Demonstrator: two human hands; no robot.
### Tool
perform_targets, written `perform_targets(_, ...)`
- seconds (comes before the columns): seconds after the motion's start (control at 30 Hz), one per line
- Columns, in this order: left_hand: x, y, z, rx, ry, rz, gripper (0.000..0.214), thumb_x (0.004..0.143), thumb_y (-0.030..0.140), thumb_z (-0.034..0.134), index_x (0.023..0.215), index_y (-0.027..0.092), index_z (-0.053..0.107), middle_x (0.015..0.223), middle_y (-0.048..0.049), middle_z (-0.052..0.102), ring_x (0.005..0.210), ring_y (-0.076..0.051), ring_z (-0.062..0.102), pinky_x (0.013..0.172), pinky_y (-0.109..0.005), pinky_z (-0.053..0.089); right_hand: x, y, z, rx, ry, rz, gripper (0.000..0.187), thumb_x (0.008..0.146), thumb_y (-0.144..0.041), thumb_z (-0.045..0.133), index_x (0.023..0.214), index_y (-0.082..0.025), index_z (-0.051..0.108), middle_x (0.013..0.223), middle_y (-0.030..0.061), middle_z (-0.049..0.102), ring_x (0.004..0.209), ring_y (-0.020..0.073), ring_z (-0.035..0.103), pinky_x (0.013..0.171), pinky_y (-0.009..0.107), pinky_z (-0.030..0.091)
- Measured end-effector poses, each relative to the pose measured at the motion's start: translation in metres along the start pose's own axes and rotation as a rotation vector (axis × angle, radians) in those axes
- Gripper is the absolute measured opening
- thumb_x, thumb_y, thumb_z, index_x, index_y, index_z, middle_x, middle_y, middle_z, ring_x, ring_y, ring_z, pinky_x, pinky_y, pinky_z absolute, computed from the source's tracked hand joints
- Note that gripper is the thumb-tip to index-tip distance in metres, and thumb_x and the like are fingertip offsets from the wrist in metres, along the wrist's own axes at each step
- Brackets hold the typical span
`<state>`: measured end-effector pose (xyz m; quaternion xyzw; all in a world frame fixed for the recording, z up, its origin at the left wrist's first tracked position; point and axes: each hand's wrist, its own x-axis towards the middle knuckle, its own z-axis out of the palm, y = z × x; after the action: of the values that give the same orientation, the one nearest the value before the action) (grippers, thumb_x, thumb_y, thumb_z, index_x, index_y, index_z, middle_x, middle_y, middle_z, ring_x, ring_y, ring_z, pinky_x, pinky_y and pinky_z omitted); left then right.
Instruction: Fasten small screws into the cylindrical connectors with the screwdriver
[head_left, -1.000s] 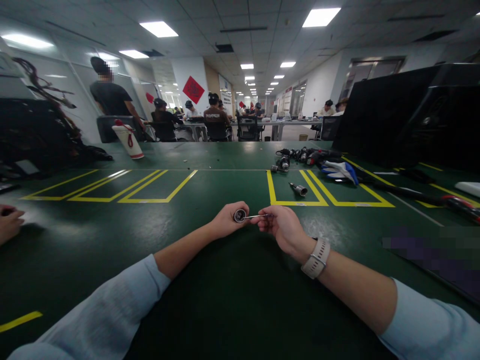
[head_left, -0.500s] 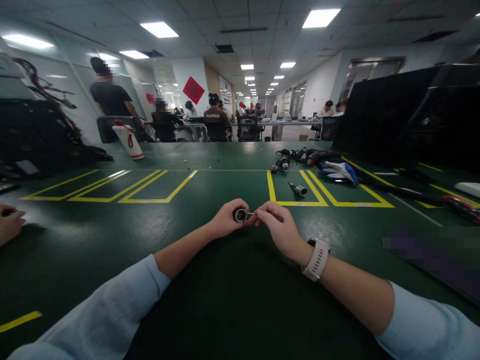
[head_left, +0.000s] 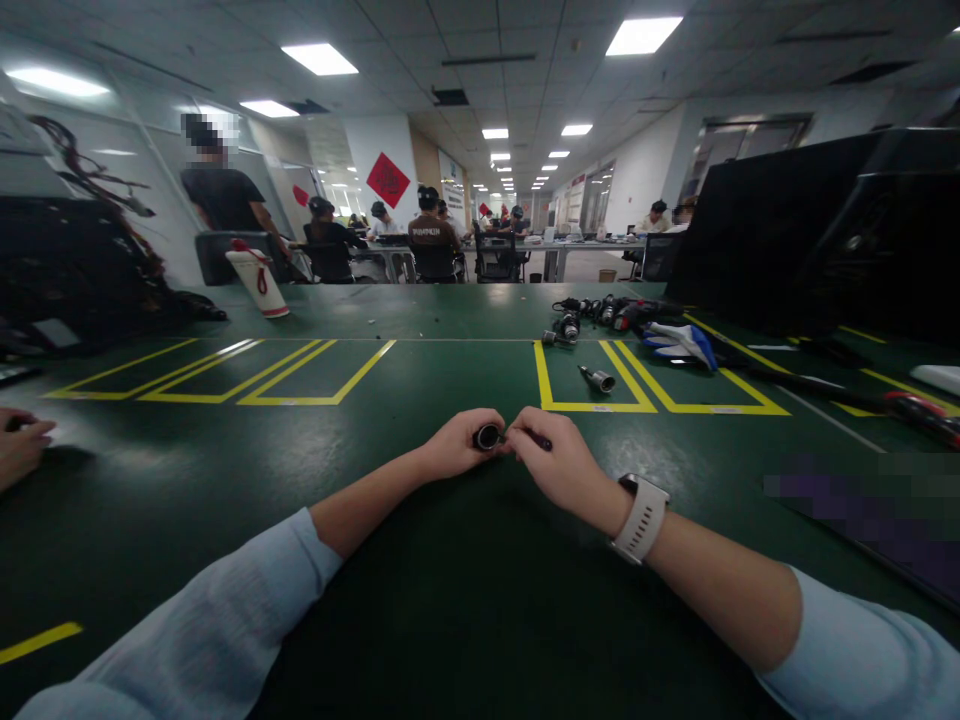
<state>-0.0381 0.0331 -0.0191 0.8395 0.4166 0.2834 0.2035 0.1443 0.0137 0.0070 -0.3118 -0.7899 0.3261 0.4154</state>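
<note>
My left hand [head_left: 456,447] is closed around a short round connector [head_left: 487,437], dark on the outside with a metallic ring facing me. Close against it on the right, my right hand [head_left: 556,462] pinches a small screwdriver [head_left: 541,440]. Its dark handle sticks out over the fingers, while the tip is hidden at the connector's side. Beyond the hands, a loose metal connector shell [head_left: 600,380] lies on its side inside a yellow taped box on the green table [head_left: 420,540].
Several connectors with cables [head_left: 568,325] lie farther back, beside a blue and white glove [head_left: 681,343]. A white and red cup [head_left: 257,283] stands back left. Another person's hand [head_left: 24,445] rests at the left edge. Dark equipment [head_left: 787,220] fills the right.
The connector has turned in my left hand, and its opening now looks darker. My right hand has tilted the screwdriver; the thin shaft that showed earlier is mostly hidden now.
</note>
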Motion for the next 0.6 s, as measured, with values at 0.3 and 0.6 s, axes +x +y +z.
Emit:
perform_targets(0.3, 0.000, -0.006, 0.001, -0.017, 0.080, -0.007, 0.014, 0.075, 0.027, 0.058, 0.075, 0.016, 0.049, 0.069, 0.0027, 0.048, 0.063, -0.010, 0.045, 0.059, -0.022, 0.038, 0.005, 0.015, 0.004, 0.836, 0.155, 0.490, 0.008, 0.069, -0.020, 0.055, 0.064, -0.015, 0.058, 0.057, 0.0030, 0.065, 0.052, 0.0123, 0.055, 0.056, 0.027, 0.042)
perform_targets(0.6, -0.001, -0.005, 0.001, 0.005, 0.079, -0.010, 0.013, 0.074, 0.026, 0.058, 0.077, 0.016, 0.050, 0.072, 0.0022, 0.049, 0.066, -0.011, 0.047, 0.060, -0.023, 0.039, 0.003, 0.009, 0.002, 0.445, 0.116, 0.184, 0.014, 0.074, -0.021, 0.052, 0.062, -0.018, 0.058, 0.059, -0.0002, 0.060, 0.058, 0.0135, 0.053, 0.057, 0.028, 0.040)
